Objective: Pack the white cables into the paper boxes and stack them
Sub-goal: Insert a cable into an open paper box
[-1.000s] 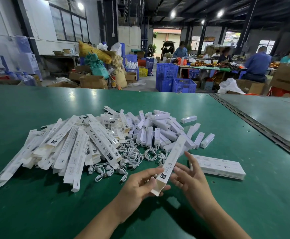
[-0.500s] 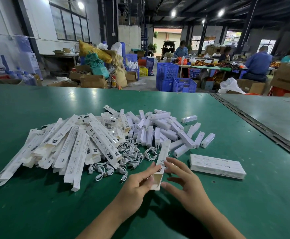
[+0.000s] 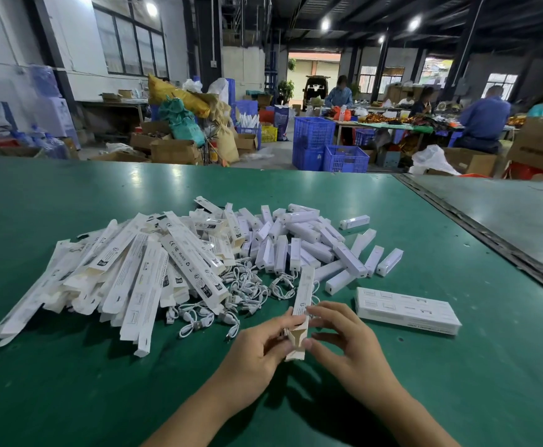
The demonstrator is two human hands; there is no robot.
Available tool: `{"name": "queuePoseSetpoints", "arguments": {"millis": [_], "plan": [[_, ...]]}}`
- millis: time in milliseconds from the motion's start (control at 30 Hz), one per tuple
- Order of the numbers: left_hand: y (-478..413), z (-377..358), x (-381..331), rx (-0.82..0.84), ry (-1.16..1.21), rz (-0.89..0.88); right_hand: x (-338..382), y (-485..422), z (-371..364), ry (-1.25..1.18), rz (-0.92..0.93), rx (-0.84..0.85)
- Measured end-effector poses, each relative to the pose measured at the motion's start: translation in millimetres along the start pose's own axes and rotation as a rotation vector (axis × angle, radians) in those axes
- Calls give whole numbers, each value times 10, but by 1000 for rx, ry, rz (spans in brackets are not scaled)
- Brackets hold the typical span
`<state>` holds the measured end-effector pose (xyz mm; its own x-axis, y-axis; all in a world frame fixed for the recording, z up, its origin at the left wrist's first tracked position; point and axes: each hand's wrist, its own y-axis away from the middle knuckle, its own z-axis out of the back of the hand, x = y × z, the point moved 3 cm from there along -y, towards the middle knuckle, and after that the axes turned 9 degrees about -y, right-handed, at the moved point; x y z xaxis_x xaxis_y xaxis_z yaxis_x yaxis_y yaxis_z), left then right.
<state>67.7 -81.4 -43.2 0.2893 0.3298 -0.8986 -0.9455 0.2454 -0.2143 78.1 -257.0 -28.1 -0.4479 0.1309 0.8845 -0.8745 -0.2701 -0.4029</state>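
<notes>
Both hands are on one long white box [image 3: 303, 295] just above the near part of the green table [image 3: 70, 398]. Left hand [image 3: 263, 346] is wrapped round the box's near end, fingers curled against its side. Right hand [image 3: 344, 343] meets it from the other side, bent fingertips and thumb pinching the edge by the open mouth. That mouth faces the camera, its flap folded out and brown card showing inside; whether anything lies in the box I cannot tell. The box slants away from the hands, its far end over the cables [image 3: 254, 285].

The cables are small white coils lying loose on the table, just beyond the left hand and touching the heap of flat boxes [image 3: 128, 272] on the left. Behind them is a pile of short white blocks [image 3: 296, 240]. To the right of the right hand, near but apart, closed boxes [image 3: 405, 309] lie side by side in a flat, neat row.

Beyond the table stand blue crates [image 3: 328, 146] and cartons, with people at far tables.
</notes>
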Motion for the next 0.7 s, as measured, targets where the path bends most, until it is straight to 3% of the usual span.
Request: {"name": "queuePoseSetpoints", "arguments": {"millis": [200,500,700], "plan": [[16,26,-32,-83,-46,-2,15,-15,-2,46,109,-36],[36,53,-91,-218,-40,-32,136,-2,-43,373,427,-11],[28,64,-80,-231,-84,-50,136,4,-88,382,434,88]]}}
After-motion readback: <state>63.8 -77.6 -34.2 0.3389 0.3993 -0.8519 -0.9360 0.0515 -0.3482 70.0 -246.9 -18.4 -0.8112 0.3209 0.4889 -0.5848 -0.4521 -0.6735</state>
